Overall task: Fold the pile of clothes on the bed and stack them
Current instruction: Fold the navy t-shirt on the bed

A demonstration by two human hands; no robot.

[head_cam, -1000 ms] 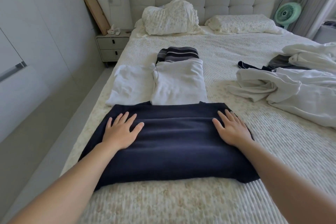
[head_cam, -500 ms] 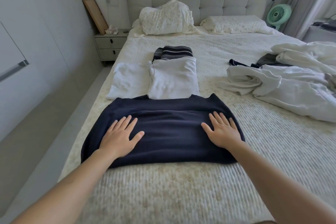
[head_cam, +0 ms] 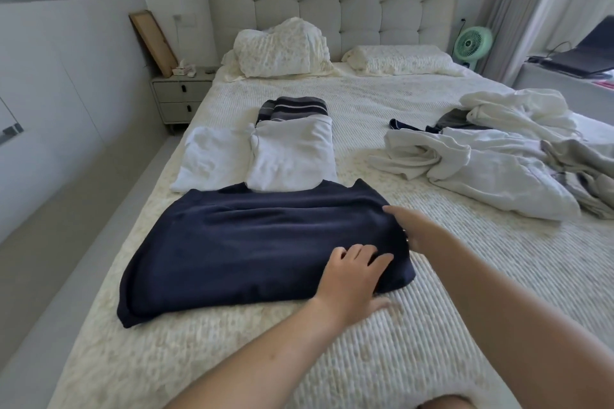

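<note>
1. Head view, change: both hands have left their flat, spread positions near the two ends of the navy garment (head_cam: 262, 246) and gathered at its right end. The garment lies as it did, across the near part of the bed (head_cam: 432, 325).
2. Head view, left hand (head_cam: 352, 279): it rests on the garment's near right corner, fingers loosely spread and slightly curved over the cloth. No pinch is visible. Whether the thumb has hooked under the edge cannot be told.
3. Head view, right hand (head_cam: 415, 229): it reaches to the far right edge, fingers extended and touching the cloth. No closed grip shows.
4. Judgement: two hands at one end suit lifting that end for a crosswise fold toward the left.
5. Head view, stacked items: a white folded garment (head_cam: 292, 156), a second white piece (head_cam: 212, 159) just beside it and a striped folded item (head_cam: 292, 108) lie beyond the navy garment.
6. Head view, remaining work: the unfolded pile (head_cam: 498, 163) lies well apart, on the right.
</note>
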